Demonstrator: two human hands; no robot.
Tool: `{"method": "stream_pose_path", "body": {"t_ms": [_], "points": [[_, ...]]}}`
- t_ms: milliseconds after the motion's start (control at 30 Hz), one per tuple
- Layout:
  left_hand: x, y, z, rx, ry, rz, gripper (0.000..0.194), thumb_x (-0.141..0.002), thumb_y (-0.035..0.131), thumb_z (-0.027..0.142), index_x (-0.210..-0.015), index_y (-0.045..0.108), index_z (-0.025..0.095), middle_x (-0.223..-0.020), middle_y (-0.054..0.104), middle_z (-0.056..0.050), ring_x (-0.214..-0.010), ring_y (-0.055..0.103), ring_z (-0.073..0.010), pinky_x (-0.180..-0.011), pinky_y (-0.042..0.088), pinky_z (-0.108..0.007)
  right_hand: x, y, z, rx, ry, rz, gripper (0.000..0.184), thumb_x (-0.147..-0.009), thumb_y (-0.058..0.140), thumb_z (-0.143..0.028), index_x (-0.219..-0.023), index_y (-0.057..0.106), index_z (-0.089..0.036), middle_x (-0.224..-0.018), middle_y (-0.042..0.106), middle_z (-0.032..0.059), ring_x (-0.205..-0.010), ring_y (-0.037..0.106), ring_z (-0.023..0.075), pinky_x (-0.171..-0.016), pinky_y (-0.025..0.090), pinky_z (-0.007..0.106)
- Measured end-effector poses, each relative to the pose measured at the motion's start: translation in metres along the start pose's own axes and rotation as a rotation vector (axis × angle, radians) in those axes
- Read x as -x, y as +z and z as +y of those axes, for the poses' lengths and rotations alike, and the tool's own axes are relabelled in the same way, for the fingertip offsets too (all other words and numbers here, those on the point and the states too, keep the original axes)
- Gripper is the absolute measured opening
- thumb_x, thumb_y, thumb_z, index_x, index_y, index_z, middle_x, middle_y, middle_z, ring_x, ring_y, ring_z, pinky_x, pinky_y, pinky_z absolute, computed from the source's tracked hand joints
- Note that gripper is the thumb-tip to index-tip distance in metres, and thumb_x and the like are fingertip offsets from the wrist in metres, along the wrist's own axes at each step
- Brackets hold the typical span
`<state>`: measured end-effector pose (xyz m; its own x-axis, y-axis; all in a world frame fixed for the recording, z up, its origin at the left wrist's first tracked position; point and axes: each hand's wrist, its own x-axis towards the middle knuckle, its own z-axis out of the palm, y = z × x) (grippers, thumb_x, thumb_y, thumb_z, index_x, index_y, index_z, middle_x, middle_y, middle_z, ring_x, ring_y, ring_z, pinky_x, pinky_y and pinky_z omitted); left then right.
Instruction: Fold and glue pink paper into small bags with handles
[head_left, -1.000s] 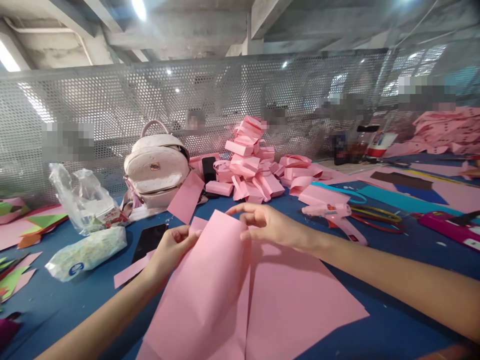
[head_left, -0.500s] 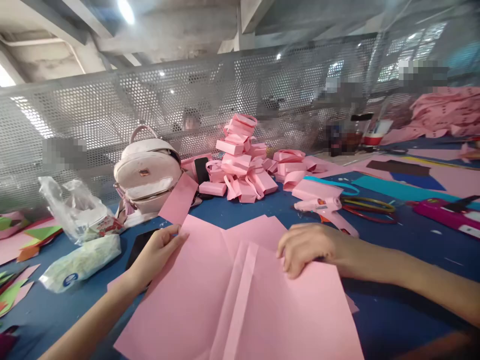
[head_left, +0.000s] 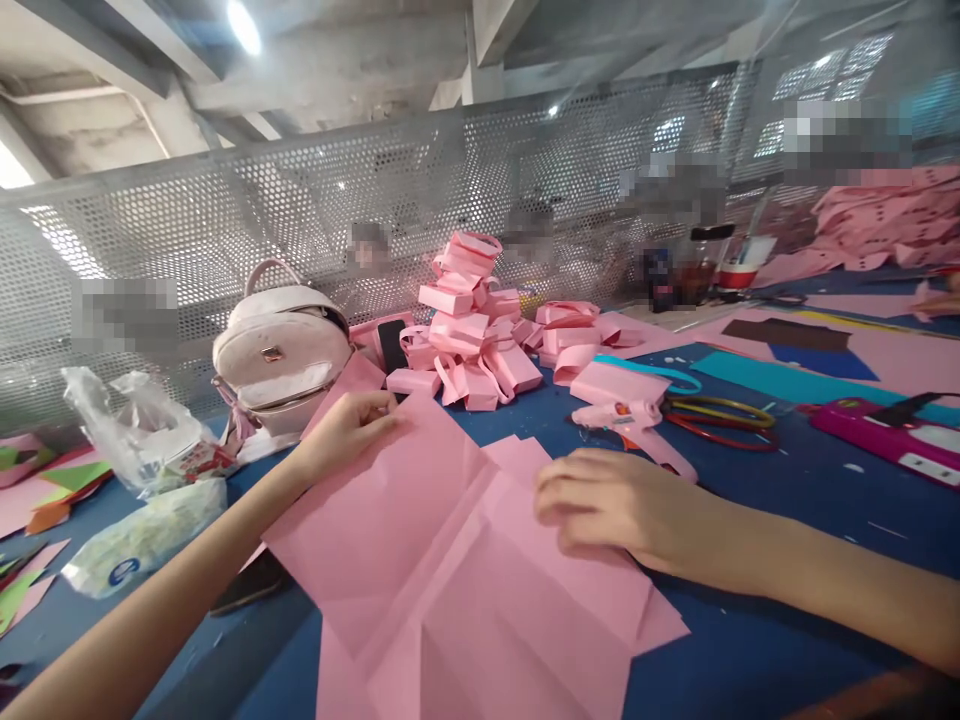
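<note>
A creased pink paper sheet (head_left: 397, 490) is spread in front of me, tilted, with fold lines running down its middle. At its upper left corner, my left hand (head_left: 349, 435) pinches the edge between thumb and fingers. My right hand (head_left: 611, 505) is closed over the sheet's right side, its fingers bent and slightly blurred; the thumb is hidden. More pink paper (head_left: 570, 690) lies beneath, its corners sticking out at the right and bottom. Just beyond my right hand rests a pink glue gun (head_left: 637, 425).
Folded pink paper boxes (head_left: 465, 330) form a pile at the back, beside a white backpack (head_left: 281, 350). To the left lie a plastic bag (head_left: 139, 430) and a soft tissue pack (head_left: 142, 540). A magenta power strip (head_left: 885, 430) sits right on the blue table (head_left: 750, 480).
The sheet was raised and bent, then opened out showing its creases, and has since turned clockwise. My left hand moved up and forward; my right hand moved right onto the sheet's other side.
</note>
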<state>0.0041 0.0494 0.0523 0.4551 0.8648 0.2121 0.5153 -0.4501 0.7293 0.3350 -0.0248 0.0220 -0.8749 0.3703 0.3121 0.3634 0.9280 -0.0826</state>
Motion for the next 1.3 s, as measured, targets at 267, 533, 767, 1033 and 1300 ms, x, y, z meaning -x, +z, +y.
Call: {"method": "stream_pose_path", "body": {"t_ms": [267,533,767,1033,1300], "points": [[-0.031,0.014,0.029,0.063,0.081,-0.198,0.045,-0.082,0.070,0.046,-0.057,0.046,0.018,-0.057,0.034,0.007,-0.052,0.028,-0.0079,-0.049,0.019,-0.023,-0.021,0.043,0.023,-0.815,0.620,0.278,0.056,-0.085,0.066,-0.040,-0.135,0.047,-0.021,-0.130,0.058,0.0126,-0.119,0.059,0.0268,-0.091,0.053,0.041],[-0.021,-0.006,0.007,0.290,-0.061,-0.115,0.039,-0.080,0.073,0.050,-0.098,0.074,0.015,-0.078,0.065,-0.002,-0.064,0.053,-0.0131,-0.057,0.039,-0.020,-0.037,0.064,0.034,-1.053,0.639,0.226,0.032,-0.081,0.067,-0.047,-0.082,0.065,-0.015,-0.086,0.072,0.0055,-0.088,0.069,0.0248,-0.082,0.053,0.038],[0.039,0.007,-0.052,0.632,-0.274,0.080,0.067,-0.088,0.041,0.075,-0.119,0.064,0.021,-0.109,0.071,-0.013,-0.097,0.068,-0.0279,-0.081,0.055,-0.039,-0.028,0.061,0.040,-1.084,0.728,0.297,0.040,-0.082,0.068,-0.047,-0.105,0.068,-0.014,-0.104,0.074,0.0109,-0.098,0.069,0.0294,-0.087,0.053,0.042],[0.078,0.039,-0.054,0.529,-0.338,0.116,0.046,-0.067,0.082,0.053,-0.094,0.073,0.016,-0.093,0.076,-0.010,-0.083,0.070,-0.0252,-0.080,0.056,-0.035,-0.032,0.069,0.044,-1.034,0.726,0.331,0.036,-0.082,0.066,-0.042,-0.108,0.066,-0.016,-0.102,0.073,0.0093,-0.091,0.069,0.0270,-0.090,0.052,0.044],[0.086,0.067,-0.058,0.236,-0.402,0.164,0.013,-0.069,0.076,0.023,-0.079,0.072,0.016,-0.078,0.074,-0.006,-0.077,0.070,-0.0270,-0.066,0.052,-0.031,-0.027,0.064,0.039,-0.647,0.637,0.215,0.015,-0.083,0.065,-0.027,-0.086,0.075,-0.017,-0.088,0.075,0.0063,-0.086,0.067,0.0262,-0.078,0.051,0.034]]}}
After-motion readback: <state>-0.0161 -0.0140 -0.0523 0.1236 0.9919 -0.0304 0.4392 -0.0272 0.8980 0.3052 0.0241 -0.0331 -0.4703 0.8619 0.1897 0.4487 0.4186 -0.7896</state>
